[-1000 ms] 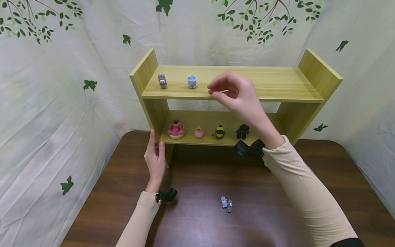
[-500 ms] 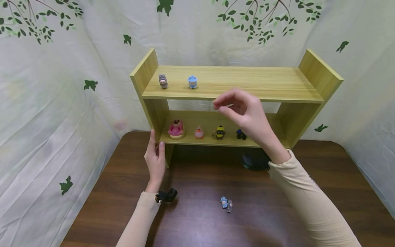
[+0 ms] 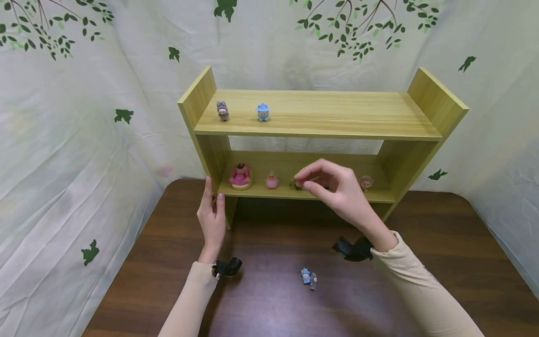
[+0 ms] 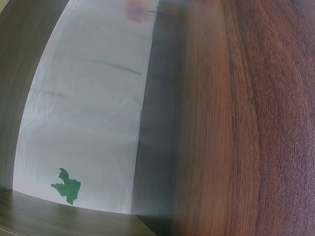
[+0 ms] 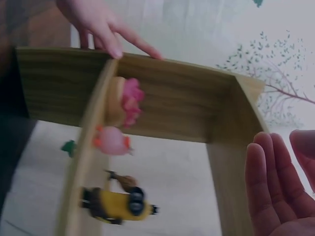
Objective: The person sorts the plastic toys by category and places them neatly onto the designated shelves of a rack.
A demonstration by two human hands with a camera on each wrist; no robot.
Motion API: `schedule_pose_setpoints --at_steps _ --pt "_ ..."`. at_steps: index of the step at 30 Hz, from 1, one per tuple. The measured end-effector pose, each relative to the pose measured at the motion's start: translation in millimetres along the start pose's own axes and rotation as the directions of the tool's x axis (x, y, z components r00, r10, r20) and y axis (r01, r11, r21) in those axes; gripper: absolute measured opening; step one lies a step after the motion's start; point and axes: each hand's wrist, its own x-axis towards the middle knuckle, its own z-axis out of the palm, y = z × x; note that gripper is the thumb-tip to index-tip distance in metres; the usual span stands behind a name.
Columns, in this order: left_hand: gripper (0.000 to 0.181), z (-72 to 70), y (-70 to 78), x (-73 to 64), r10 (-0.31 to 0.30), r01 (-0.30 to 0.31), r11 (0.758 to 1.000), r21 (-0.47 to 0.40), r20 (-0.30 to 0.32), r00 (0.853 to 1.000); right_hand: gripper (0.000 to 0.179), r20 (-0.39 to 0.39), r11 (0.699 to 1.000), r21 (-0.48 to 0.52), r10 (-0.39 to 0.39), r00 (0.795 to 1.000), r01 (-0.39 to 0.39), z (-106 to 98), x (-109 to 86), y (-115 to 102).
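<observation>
My right hand (image 3: 338, 189) hovers in front of the lower shelf board, fingers bent and thumb apart, with nothing between them. It partly covers a yellow minion figurine (image 5: 115, 204), which shows fully in the right wrist view. A dark figurine is mostly hidden behind the hand. To its right stands a small brownish figurine (image 3: 366, 182). My left hand (image 3: 212, 222) rests against the left side panel of the wooden shelf (image 3: 316, 133), fingers straight, thumb at the panel's front edge. A pink bear figurine (image 3: 240, 177) and a pink duck figurine (image 3: 271, 180) stand nearest it.
A grey figurine (image 3: 222, 111) and a light blue one (image 3: 263, 112) stand on the upper board's left part. On the brown table (image 3: 261, 304), in front of the shelf, lie another blue figurine (image 3: 305, 276) and a grey one (image 3: 313, 281), side by side. A leaf-patterned cloth (image 3: 139, 84) hangs behind.
My right hand has come down from the upper board to the lower one, now overlapping the minion and uncovering the brownish figurine. My left hand and the figurines have stayed put.
</observation>
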Motion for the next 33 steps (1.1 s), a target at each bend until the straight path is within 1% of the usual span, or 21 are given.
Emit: schedule_pose_setpoints --at_steps 5,13,17,20,23,27,31,33 --pt "0.052 1.4 -0.4 -0.3 0.011 -0.012 1.000 -0.008 -0.007 1.000 0.017 0.034 0.998 -0.021 0.059 0.998 -0.059 3 -20.0 11" --pt "0.054 1.2 -0.4 -0.1 0.020 -0.020 1.000 -0.011 -0.008 1.000 0.018 0.058 0.993 -0.017 0.119 0.991 -0.118 6 -47.9 33" --pt "0.054 0.4 -0.7 0.4 0.023 -0.024 1.000 -0.010 -0.013 1.000 0.017 0.083 0.987 -0.033 0.160 0.984 -0.157 10 -59.7 44" --pt "0.053 0.0 -0.8 0.4 0.024 -0.024 1.000 -0.008 -0.015 1.000 0.016 0.100 0.982 -0.049 0.186 0.977 -0.182 13 -65.3 48" --pt "0.054 -0.2 -0.5 0.1 0.017 -0.017 1.000 -0.012 -0.010 1.000 0.014 0.114 0.978 -0.069 0.202 0.973 -0.195 16 -66.8 41" --pt "0.054 -0.6 0.4 -0.3 0.007 -0.007 1.000 -0.016 -0.004 1.000 0.014 0.128 0.979 -0.085 0.195 0.972 -0.185 19 -69.3 35" --pt "0.053 -1.0 0.6 -0.4 0.009 -0.009 1.000 -0.019 -0.003 1.000 0.018 0.135 0.981 -0.111 0.174 0.975 -0.160 22 -80.6 55" --pt "0.053 -1.2 0.6 -0.5 0.010 -0.010 1.000 -0.021 -0.003 1.000 0.017 0.141 0.980 -0.125 0.172 0.975 -0.155 23 -87.5 67"
